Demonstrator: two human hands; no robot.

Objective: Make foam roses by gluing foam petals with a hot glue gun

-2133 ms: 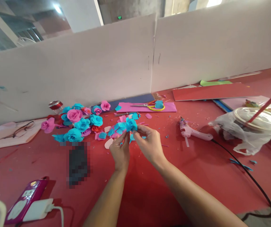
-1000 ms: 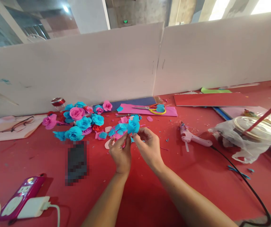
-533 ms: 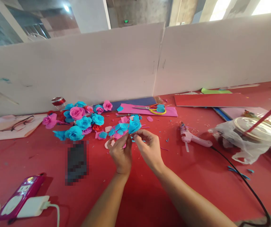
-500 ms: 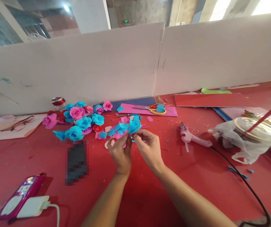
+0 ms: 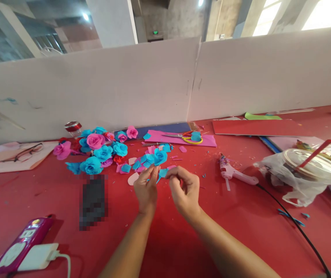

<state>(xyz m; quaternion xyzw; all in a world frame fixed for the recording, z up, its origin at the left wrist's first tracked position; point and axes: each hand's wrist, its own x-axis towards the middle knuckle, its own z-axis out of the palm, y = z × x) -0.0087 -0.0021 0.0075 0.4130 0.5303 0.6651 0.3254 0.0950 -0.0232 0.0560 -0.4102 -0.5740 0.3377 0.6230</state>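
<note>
My left hand [image 5: 146,191] pinches the base of a blue paper rose [image 5: 160,156] between thumb and fingertips, with the bloom turned upward. Just right of it, my right hand [image 5: 185,189] is apart from the rose, its fingers curled and the fingertips pressed together. A blue paper piece [image 5: 162,173] shows beside those fingertips; I cannot tell whether they touch it. Behind the rose lie loose blue and pink paper petals [image 5: 146,159]. To the left is a cluster of finished blue, pink and red paper roses [image 5: 103,153].
Scissors [image 5: 193,139] rest on a pink paper strip [image 5: 154,136]. A glue gun [image 5: 237,173] with a black cord lies at right, near a bagged lidded bowl [image 5: 313,164]. Left are glasses [image 5: 23,153], a pixelated dark object [image 5: 93,202] and a purple power strip [image 5: 26,241].
My right hand has moved off the rose, down and to the right, its fingers curling. My left hand has shifted slightly left with the rose, which now faces upward.
</note>
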